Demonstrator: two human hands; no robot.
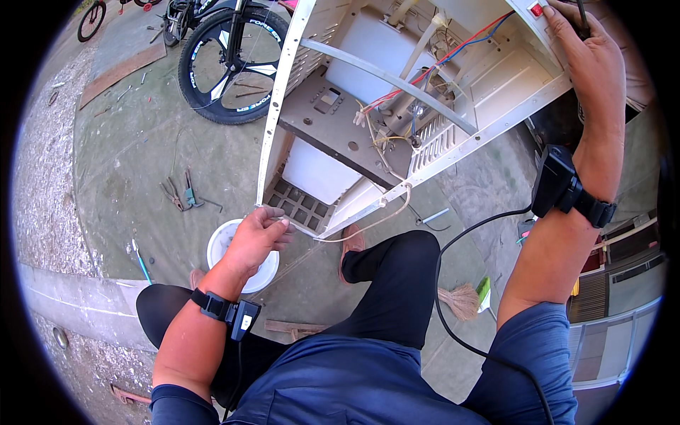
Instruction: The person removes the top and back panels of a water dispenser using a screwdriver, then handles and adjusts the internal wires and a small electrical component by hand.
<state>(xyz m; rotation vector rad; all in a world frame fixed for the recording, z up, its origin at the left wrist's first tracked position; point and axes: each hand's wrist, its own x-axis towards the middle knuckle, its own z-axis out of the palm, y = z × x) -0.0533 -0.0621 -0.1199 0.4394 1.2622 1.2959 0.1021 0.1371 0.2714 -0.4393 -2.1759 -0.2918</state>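
A tall cream-white water dispenser (490, 139) leans in front of me with its back open, showing a white tank (382, 60), a grey inner shelf (322, 117) and loose red and blue wires (464, 44). My right hand (584, 49) is closed on the casing's upper right corner, beside a small red switch (536, 10). Something thin and black passes by its fingers; what it is I cannot make out. My left hand (258, 237) hovers by the lower left corner, above a white bucket (217, 248). Its fingers curl loosely, slightly blurred, with nothing visible in them.
Pliers (172, 195) and another hand tool (190, 193) lie on the green floor to the left. A bicycle wheel (230, 67) stands behind them. A straw brush (460, 301) rests right of my knee, and a wooden stool (294, 326) is below me.
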